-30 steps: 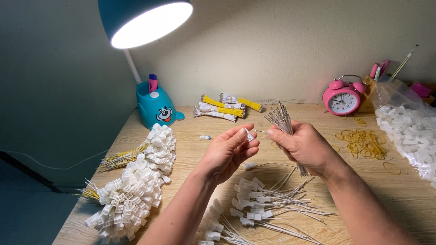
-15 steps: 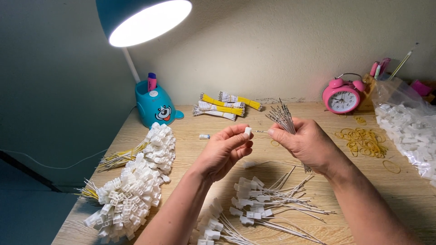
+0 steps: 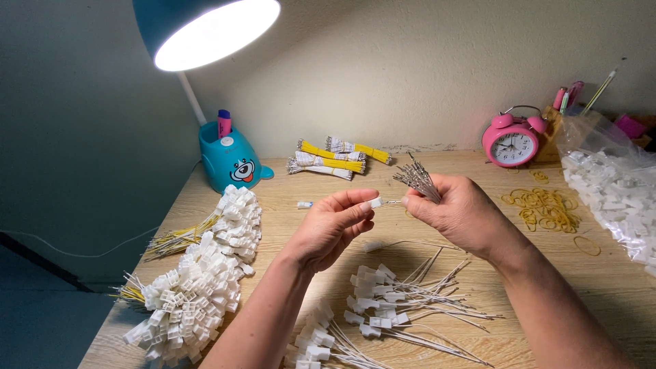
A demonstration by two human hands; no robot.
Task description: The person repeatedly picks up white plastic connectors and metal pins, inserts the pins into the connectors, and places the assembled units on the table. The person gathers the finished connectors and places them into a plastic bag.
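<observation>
1. Desk [image 3: 437, 178]: wood, lit by a lamp [image 3: 205, 31] at its back left corner.
2. Bag [image 3: 608, 184] of white housings at the right edge; finished pile [image 3: 198, 287] along the left edge.
3. Right hand [image 3: 461, 215]: closed on a fanned wire bundle [image 3: 417, 179], with one wire tip pinched forward.
4. Left hand [image 3: 335, 225]: fingertips pinch a white connector [image 3: 375, 202].
5. The wire tip lies just right of the connector, almost touching; its axis runs level, left-right, toward the connector.

Bare desk [image 3: 437, 178] beyond hands [image 3: 328, 229]
</observation>
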